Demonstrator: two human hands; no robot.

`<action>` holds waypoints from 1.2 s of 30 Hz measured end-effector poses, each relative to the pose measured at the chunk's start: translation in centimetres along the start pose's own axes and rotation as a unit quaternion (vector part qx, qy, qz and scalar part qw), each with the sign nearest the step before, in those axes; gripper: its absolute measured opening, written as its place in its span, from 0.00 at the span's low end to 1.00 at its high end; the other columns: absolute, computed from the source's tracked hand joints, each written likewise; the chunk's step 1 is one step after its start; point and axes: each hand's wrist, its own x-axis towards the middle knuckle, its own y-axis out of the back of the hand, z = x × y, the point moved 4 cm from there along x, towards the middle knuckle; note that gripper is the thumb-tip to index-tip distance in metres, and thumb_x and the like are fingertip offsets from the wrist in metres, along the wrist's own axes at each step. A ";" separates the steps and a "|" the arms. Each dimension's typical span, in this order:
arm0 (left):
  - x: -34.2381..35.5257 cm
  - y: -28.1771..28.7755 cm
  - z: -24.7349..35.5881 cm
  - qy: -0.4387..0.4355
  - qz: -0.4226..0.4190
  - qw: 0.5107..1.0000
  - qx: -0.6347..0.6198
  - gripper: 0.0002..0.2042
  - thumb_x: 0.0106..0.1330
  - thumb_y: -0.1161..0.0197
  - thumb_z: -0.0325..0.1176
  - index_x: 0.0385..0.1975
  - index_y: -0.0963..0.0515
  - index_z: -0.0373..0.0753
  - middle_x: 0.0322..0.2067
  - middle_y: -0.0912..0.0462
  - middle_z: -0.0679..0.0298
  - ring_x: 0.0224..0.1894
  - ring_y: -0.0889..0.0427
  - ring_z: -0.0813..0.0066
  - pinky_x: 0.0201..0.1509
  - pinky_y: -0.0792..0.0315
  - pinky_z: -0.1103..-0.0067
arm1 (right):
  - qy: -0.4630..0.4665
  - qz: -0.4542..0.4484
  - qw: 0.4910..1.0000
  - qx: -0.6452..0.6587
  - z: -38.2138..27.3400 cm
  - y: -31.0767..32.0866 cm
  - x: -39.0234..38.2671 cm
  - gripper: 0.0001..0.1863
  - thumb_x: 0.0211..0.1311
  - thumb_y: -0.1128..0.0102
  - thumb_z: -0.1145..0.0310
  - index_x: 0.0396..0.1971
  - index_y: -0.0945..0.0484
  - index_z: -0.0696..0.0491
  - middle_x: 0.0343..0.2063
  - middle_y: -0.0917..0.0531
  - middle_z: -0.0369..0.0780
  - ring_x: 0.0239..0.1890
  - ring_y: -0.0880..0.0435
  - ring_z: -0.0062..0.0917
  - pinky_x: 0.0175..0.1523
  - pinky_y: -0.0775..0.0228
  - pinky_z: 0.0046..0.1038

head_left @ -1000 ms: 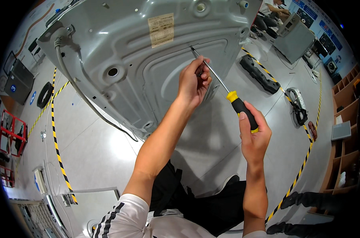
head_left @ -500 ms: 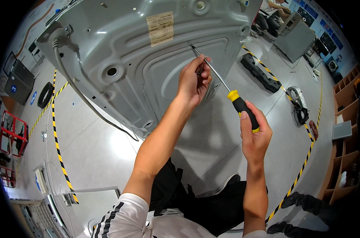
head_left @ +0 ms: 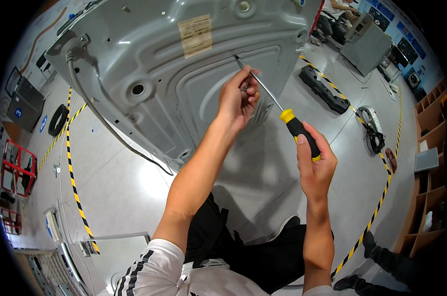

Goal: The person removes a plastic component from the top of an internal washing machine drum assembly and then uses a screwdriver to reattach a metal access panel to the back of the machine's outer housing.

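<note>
A screwdriver (head_left: 299, 132) with a black and yellow handle slants up and left. My right hand (head_left: 316, 165) is closed round the end of its handle. My left hand (head_left: 237, 96) pinches the steel shaft near the tip with thumb and forefinger, its other fingers curled. A small dark metal piece shows inside those curled fingers, too small to name. At the far end the tip meets a grey pressed-metal panel (head_left: 154, 64) of a large appliance, close to a groove in it. Whether a screw sits under the tip cannot be made out.
A grey power cord (head_left: 105, 121) hangs down the panel's left side. On the floor lie a black moulded part (head_left: 323, 91) and a bundle of cables (head_left: 374, 135), by black-yellow tape (head_left: 71, 182). Wooden shelving (head_left: 430, 143) stands right. Someone's dark-clad legs (head_left: 388, 259) are at lower right.
The panel and both hands with the screwdriver sit slightly further left in view. My grip looks the same. The other person's feet at lower right have shifted.
</note>
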 end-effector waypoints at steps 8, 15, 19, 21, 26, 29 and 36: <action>-0.3 -1.0 0.1 0.002 0.023 0.999 0.036 0.12 0.63 0.43 0.37 0.33 0.29 0.32 0.19 0.32 0.70 0.17 0.39 0.87 0.18 0.45 0.88 | 0.118 0.002 0.989 -0.083 -1.5 0.9 1.3 0.13 0.53 0.42 0.77 0.41 0.24 0.61 0.30 0.23 0.41 0.26 0.24 0.21 0.32 0.32 0.20; 0.1 -1.0 0.7 -0.014 0.021 0.998 0.064 0.12 0.64 0.43 0.38 0.32 0.30 0.34 0.20 0.33 0.69 0.18 0.39 0.87 0.19 0.44 0.89 | 0.264 -0.038 0.948 -0.173 -2.6 0.6 1.6 0.21 0.50 0.38 0.77 0.47 0.27 0.59 0.38 0.25 0.41 0.23 0.24 0.22 0.22 0.33 0.20; 0.2 -1.3 0.3 -0.005 0.013 0.998 0.055 0.11 0.64 0.43 0.37 0.32 0.30 0.34 0.21 0.31 0.68 0.20 0.37 0.86 0.20 0.40 0.88 | -0.228 -0.136 0.923 0.280 -0.4 1.7 1.5 0.31 0.52 0.38 0.74 0.56 0.40 0.59 0.31 0.23 0.43 0.18 0.25 0.22 0.18 0.34 0.20; 0.5 -1.3 0.2 -0.014 -0.005 0.999 0.046 0.11 0.65 0.44 0.37 0.32 0.29 0.33 0.21 0.31 0.68 0.20 0.36 0.85 0.21 0.40 0.87 | -0.307 -0.197 0.867 0.340 0.0 2.1 1.2 0.31 0.53 0.40 0.73 0.57 0.42 0.60 0.27 0.23 0.44 0.15 0.26 0.22 0.17 0.35 0.19; -0.2 -0.9 0.8 -0.019 -0.041 0.997 0.066 0.12 0.64 0.44 0.38 0.32 0.29 0.33 0.22 0.29 0.67 0.20 0.35 0.85 0.21 0.39 0.87 | -0.101 -0.181 0.977 0.048 -1.5 1.9 2.0 0.27 0.55 0.46 0.79 0.56 0.39 0.58 0.26 0.23 0.43 0.14 0.26 0.21 0.18 0.34 0.20; -0.4 -1.6 0.3 0.022 -0.007 0.992 0.123 0.13 0.65 0.44 0.39 0.34 0.29 0.32 0.20 0.31 0.70 0.20 0.35 0.86 0.21 0.41 0.88 | 0.263 -0.124 0.913 -0.285 -2.1 2.3 2.6 0.31 0.51 0.50 0.87 0.58 0.39 0.54 0.29 0.24 0.40 0.16 0.26 0.21 0.22 0.32 0.20; -0.2 -1.7 -0.5 -0.001 -0.044 0.997 0.068 0.14 0.64 0.44 0.41 0.33 0.29 0.33 0.23 0.27 0.66 0.22 0.31 0.85 0.22 0.35 0.87 | -0.300 -0.163 0.911 0.232 -0.1 2.3 1.5 0.25 0.58 0.48 0.73 0.57 0.39 0.58 0.28 0.21 0.45 0.13 0.24 0.23 0.12 0.35 0.19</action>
